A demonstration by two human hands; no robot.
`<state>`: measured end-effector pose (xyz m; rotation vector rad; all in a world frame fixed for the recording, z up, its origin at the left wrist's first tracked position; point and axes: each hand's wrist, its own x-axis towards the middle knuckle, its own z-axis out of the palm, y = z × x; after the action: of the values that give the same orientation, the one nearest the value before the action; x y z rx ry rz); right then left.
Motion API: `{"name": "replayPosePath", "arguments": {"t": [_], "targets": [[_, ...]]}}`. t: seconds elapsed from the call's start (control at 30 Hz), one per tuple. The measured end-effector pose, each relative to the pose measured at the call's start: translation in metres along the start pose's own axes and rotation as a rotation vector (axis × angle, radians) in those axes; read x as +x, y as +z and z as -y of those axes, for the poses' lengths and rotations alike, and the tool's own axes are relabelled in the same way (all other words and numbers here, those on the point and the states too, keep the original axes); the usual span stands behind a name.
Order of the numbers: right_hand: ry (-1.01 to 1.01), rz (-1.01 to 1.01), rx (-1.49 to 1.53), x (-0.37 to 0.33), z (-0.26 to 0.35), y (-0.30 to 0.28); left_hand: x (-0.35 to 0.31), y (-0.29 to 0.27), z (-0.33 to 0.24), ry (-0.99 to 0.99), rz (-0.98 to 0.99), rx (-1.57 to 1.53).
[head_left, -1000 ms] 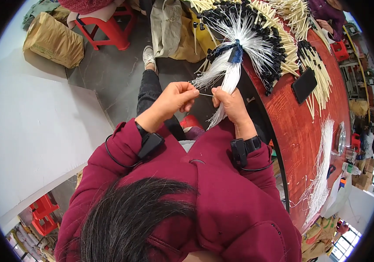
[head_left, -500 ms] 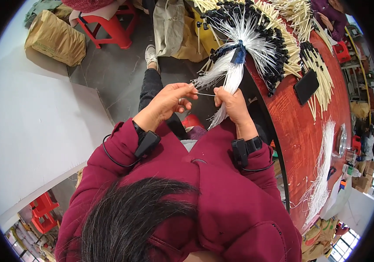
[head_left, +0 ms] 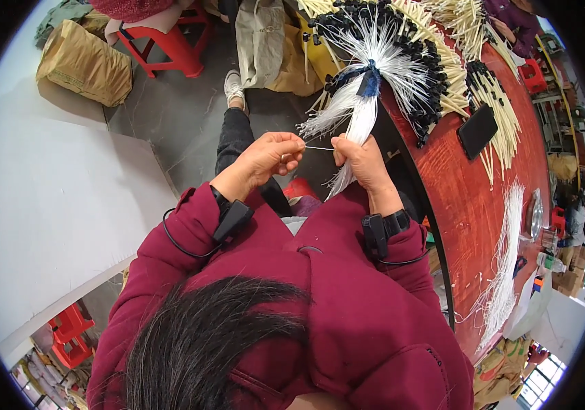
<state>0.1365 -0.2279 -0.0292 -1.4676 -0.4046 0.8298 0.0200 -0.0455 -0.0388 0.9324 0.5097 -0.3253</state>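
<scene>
My right hand (head_left: 364, 162) is closed round a bundle of white strings (head_left: 361, 123), bound higher up with a dark blue tie (head_left: 370, 82). Below the fist the loose string ends hang over my lap. Between my hands a single white string (head_left: 320, 147) is stretched nearly level. Its left end is pinched in the fingertips of my left hand (head_left: 272, 156). Above the tie the strings fan out toward a row of black pieces (head_left: 436, 89) on pale sticks (head_left: 455, 102) at the table's edge.
The red table (head_left: 453, 198) curves along my right. On it lie a black phone (head_left: 477, 131), more pale sticks (head_left: 504, 133) and a long heap of white strings (head_left: 504, 273). A white panel (head_left: 67, 212) stands on my left, with a paper sack (head_left: 87, 65) and red stool (head_left: 176, 51) beyond.
Both hands keep their hold with the string stretched between them. The fingers of my left hand have curled in a little more. Otherwise the view has only shifted slightly.
</scene>
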Motion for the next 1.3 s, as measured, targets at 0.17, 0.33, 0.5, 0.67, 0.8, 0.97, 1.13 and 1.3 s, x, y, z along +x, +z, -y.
{"name": "replayPosePath", "arguments": {"t": [0.17, 0.33, 0.5, 0.67, 0.8, 0.97, 1.13, 1.3], "targets": [[-0.018, 0.014, 0.048, 0.000, -0.002, 0.000, -0.013, 0.028, -0.018, 0.102, -0.128, 0.249], [-0.016, 0.054, 0.118, -0.001, 0.002, 0.001, -0.006, 0.008, -0.006, 0.140, 0.126, 0.325], [-0.032, 0.042, 0.178, 0.000, -0.004, 0.003, -0.009, -0.004, -0.006, 0.137, 0.018, 0.276], [-0.082, 0.008, 0.076, -0.001, 0.003, 0.007, 0.010, -0.033, 0.004, 0.486, -0.585, 0.640], [-0.063, 0.029, 0.192, -0.002, 0.000, 0.013, 0.006, 0.007, 0.016, 0.459, -0.220, 0.769], [-0.010, 0.008, 0.287, -0.003, -0.002, 0.014, 0.008, 0.045, 0.022, 0.330, -0.011, 0.488], [0.038, -0.018, 0.265, -0.003, -0.002, 0.011, 0.005, 0.035, 0.019, 0.182, -0.007, 0.270], [-0.047, -0.065, 0.161, -0.001, -0.009, 0.011, -0.006, 0.024, 0.012, 0.174, -0.030, 0.189]]}}
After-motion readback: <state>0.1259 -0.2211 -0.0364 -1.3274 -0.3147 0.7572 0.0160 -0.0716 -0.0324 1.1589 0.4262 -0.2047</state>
